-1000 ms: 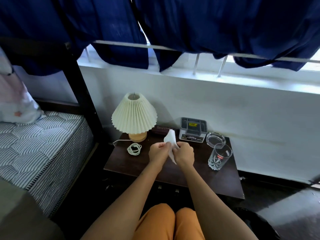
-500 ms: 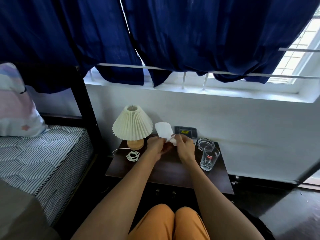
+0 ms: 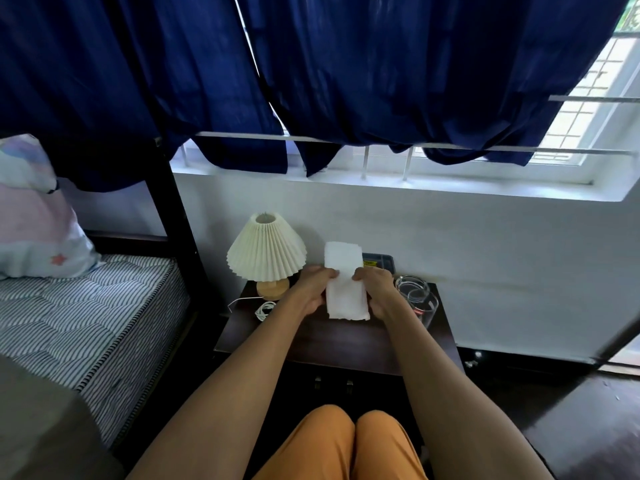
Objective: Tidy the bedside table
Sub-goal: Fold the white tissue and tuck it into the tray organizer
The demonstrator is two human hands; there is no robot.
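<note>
Left hand [image 3: 313,289]: fingers curled, thumb and fingertips pinching the left edge of the tissue at mid-height.
Right hand [image 3: 375,289]: mirrors it, pinching the right edge; the thumb lies on the front face.
Tissue [image 3: 344,282]: white, soft, matte paper with a faint quilted grain, folded into a tall rectangle. It is held upright between both hands above the middle of the table, off the top. Its lower edge is slightly ragged.
Table [image 3: 332,341]: dark brown wood, smooth, flat rectangular top, standing against the white wall between the bed and the floor at right.
Lamp [image 3: 266,252]: cream pleated cone shade on a rounded pale wooden base, at the table's back left corner, just left of the left hand.
Cord [image 3: 265,309]: thin white cable, coiled into a small loop on the tabletop in front of the lamp base.
Glass [image 3: 424,306]: clear tumbler with a red mark on its side, at the table's right, beside the right wrist; contents cannot be told.
Ashtray [image 3: 408,284]: clear round glass dish just behind the tumbler, partly hidden by the hand.
Tray [image 3: 379,263]: dark grey compartmented plastic box with a yellow label, at the back against the wall, mostly behind the tissue; what it holds is hidden.
Mattress [image 3: 86,306]: quilted, blue-and-white striped, to the left.
Curtain [image 3: 346,74]: deep blue cloth, hanging in folds.
</note>
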